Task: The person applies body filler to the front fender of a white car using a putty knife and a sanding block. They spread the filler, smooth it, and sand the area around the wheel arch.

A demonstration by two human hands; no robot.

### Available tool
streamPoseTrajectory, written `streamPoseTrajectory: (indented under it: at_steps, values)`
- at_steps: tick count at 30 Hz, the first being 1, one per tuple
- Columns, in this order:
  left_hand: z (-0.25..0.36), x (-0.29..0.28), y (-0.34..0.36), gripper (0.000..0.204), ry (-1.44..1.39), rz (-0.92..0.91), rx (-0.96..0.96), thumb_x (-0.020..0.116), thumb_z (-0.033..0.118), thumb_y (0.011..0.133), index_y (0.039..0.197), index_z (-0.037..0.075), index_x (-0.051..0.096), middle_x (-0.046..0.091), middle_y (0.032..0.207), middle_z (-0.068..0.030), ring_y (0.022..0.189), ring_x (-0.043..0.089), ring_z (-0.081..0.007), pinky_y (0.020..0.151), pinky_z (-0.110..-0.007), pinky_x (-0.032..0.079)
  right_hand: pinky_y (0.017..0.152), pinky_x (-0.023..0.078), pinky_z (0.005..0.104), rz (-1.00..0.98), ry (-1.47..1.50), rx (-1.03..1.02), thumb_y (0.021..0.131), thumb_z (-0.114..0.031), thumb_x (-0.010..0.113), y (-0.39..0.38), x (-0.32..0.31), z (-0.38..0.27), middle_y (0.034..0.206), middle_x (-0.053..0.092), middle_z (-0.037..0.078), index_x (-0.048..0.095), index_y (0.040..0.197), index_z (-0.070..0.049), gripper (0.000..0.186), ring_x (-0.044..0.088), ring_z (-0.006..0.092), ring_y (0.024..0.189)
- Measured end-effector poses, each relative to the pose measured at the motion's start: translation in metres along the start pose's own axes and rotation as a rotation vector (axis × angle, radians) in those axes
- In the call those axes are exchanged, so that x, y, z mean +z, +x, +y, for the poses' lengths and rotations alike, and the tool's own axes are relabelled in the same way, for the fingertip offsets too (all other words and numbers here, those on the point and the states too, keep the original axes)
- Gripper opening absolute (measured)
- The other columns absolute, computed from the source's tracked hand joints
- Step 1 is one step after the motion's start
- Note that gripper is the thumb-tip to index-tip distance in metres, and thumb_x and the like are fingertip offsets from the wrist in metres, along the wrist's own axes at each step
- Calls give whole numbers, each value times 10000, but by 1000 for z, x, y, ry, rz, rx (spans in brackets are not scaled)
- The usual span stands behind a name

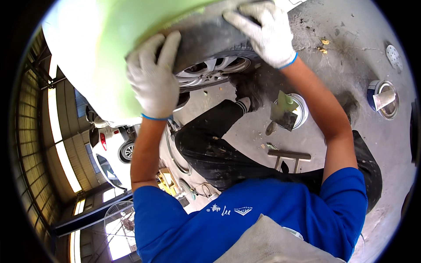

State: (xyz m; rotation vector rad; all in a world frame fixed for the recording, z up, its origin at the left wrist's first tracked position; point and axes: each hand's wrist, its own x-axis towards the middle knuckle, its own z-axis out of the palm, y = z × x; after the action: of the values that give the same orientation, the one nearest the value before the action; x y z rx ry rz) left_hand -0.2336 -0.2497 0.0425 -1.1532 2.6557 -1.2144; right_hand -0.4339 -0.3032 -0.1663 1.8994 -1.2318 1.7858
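Both my hands wear white knit gloves with blue cuffs. Between them runs a long, dusty dark grey strip, along the wheel arch of a pale green car panel. My left hand is closed over the strip's left end, fingers pointing up and away. My right hand is closed on its far right end, thumb reaching along it. The strip's exact kind cannot be told, and its underside is hidden. Directly below it shows a wheel with silver spokes, its upper part covered.
An open tin with green and dark spreaders across it stands beside my knee. Another tin sits far right, near a perforated disc. A small stool is by my legs. Left are a white car, a fan and hoses.
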Motion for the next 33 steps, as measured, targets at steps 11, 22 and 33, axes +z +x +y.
streamPoseTrajectory:
  at_steps: [11, 22, 33]
  values:
    - [-61, -32, 101, 803, 77, -41, 111, 678, -82, 691, 1355, 368, 646, 620, 1279, -21, 1148, 573, -322, 1008, -419, 501, 860, 511, 377, 144, -18, 7, 736, -47, 680, 83, -6, 45, 1095, 645, 31, 735, 1224, -292, 549, 611, 245, 981]
    - [-41, 5, 37, 837, 47, -42, -49, 656, -101, 661, 1348, 377, 654, 614, 1266, -12, 1146, 560, -312, 1007, -409, 496, 860, 511, 378, 79, 50, -52, 741, -53, 686, 39, 37, 28, 1096, 646, 31, 730, 1235, -297, 553, 611, 247, 985]
    - [-19, 75, -49, 754, -102, 129, -88, 650, -111, 617, 1229, 316, 753, 588, 1185, 9, 1101, 532, -249, 961, -364, 467, 859, 511, 379, 73, 118, -101, 746, -59, 692, -3, 65, 4, 1097, 646, 31, 724, 1246, -303, 557, 610, 249, 989]
